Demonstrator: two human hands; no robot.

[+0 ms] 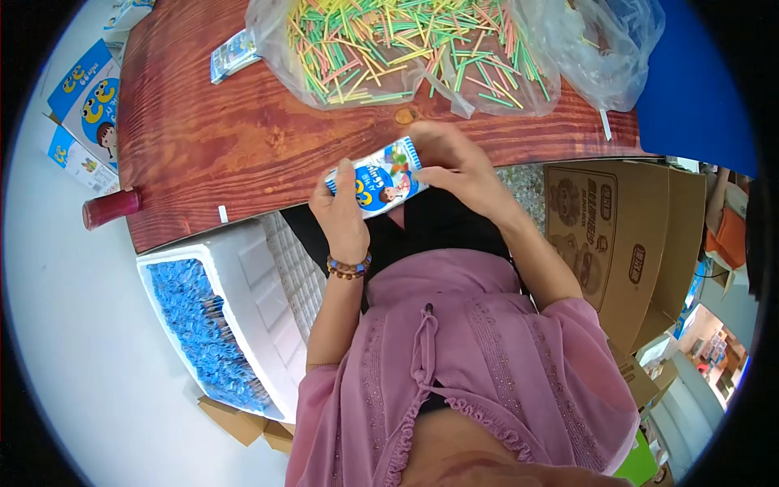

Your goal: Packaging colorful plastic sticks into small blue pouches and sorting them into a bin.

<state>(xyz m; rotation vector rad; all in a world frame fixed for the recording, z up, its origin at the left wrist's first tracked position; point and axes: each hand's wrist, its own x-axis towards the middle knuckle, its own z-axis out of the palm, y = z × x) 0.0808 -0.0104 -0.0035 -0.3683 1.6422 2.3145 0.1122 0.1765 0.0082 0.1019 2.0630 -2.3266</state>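
My left hand (342, 213) is closed round the left end of a small blue and white printed packet (380, 180), its thumb lying across the front. The packet is tilted, with its right end higher, just off the table's near edge. At its right end is my right hand (458, 166). That thumb touches the packet's edge, while the fingers stretch out above, apart from the thumb and blurred by motion. Beyond my hands, a clear plastic bag (357, 96) lies spread on the table, with many thin yellow, green and pink sticks (406, 36) on it.
Another packet (234, 55) lies on the reddish wooden table (187, 114) beside the bag. A dark red jar-like object (112, 209) is by the left edge. Below stands a white foam box (260, 284) full of blue packets (203, 325). An open cardboard box (604, 235) stands at right.
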